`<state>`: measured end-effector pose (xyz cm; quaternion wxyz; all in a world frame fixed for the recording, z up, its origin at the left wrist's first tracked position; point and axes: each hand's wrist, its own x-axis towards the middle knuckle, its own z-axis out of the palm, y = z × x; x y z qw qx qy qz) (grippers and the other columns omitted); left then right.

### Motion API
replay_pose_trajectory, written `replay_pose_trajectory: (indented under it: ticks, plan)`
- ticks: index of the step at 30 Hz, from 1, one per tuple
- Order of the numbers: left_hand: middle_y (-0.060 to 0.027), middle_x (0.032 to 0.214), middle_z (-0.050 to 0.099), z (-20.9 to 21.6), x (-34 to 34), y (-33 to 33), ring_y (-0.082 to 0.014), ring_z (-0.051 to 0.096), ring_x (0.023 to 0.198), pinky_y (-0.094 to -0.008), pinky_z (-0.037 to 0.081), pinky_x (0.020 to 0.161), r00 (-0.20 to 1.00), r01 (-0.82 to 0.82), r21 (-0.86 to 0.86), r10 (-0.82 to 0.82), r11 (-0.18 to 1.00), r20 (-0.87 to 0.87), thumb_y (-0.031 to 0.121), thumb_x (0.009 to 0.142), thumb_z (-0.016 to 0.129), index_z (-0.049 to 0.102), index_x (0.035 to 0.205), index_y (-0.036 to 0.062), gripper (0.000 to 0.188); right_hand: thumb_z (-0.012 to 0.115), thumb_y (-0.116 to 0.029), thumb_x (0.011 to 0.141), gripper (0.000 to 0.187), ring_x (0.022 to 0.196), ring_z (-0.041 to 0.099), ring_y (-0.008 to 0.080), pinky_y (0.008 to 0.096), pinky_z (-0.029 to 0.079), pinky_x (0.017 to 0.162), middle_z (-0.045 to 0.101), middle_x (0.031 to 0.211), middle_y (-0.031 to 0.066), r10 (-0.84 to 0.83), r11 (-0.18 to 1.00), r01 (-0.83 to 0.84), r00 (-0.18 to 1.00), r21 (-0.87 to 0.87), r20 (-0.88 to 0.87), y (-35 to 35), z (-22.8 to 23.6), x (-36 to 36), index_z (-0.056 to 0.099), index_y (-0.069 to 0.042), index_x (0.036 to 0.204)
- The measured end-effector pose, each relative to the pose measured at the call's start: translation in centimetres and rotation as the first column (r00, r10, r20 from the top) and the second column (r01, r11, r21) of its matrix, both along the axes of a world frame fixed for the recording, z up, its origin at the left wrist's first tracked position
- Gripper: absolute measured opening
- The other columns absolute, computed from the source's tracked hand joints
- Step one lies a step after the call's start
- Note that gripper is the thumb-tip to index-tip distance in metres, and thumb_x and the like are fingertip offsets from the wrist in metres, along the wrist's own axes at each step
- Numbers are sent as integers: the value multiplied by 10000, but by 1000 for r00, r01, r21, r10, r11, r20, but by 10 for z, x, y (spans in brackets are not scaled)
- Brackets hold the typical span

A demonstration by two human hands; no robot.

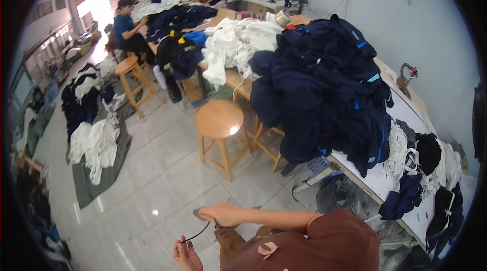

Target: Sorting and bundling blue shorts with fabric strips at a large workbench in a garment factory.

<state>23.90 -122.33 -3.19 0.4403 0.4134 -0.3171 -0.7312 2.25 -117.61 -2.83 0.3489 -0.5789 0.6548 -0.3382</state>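
A thin black cord runs in a slack curve between my two hands, over the tiled floor. My left hand, low in the view, pinches its lower end between the fingertips. My right hand is closed and a little higher, where the cord's upper end meets it. That grip is partly hidden, and I cannot make out whether anything else is in it. Both hands are in front of my body, away from the table. Nearest to them on the table is a large heap of navy garments with light blue trim.
A round wooden stool stands ahead, another stool farther left. White cloth lies beside the navy heap. White cord bundles rest at the table's right. White garments lie on floor sheeting. Two people work at the back.
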Motion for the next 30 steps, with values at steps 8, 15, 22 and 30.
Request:
replay_pose_trajectory:
  ticks: [8,15,22,30]
  plan:
    - [-76,928,580,17,-170,-140,-147,560,782,-256,450,655,526,821,-400,-812,408,253,23,778,620,597,767,-13,45,537,-129,690,327,1017,493,275,403,379,855,532,950,119,-463,809,37,655,-587,-597,-111,55,-93,543,-74,1012]
    - [49,559,485,25,-297,-191,-24,374,444,-180,272,401,642,748,-113,-669,654,374,98,761,672,624,756,16,95,587,-97,700,113,780,580,298,382,465,703,612,804,126,-445,866,131,643,-483,-624,-108,118,-347,642,-62,793]
    - [-127,843,643,-134,-264,-268,-192,613,827,-329,475,726,386,544,199,-454,815,803,289,830,581,595,1045,26,340,598,-164,797,165,660,609,136,277,474,613,656,725,90,-993,-100,562,-11,-821,113,-29,204,-742,654,-11,825]
    - [-152,852,641,-176,-171,-187,-249,579,846,-342,415,769,389,604,-352,122,715,913,298,796,571,646,922,-27,357,618,-180,791,237,686,610,156,262,497,625,649,851,74,-867,-188,818,122,-544,483,-17,220,-921,649,-43,983]
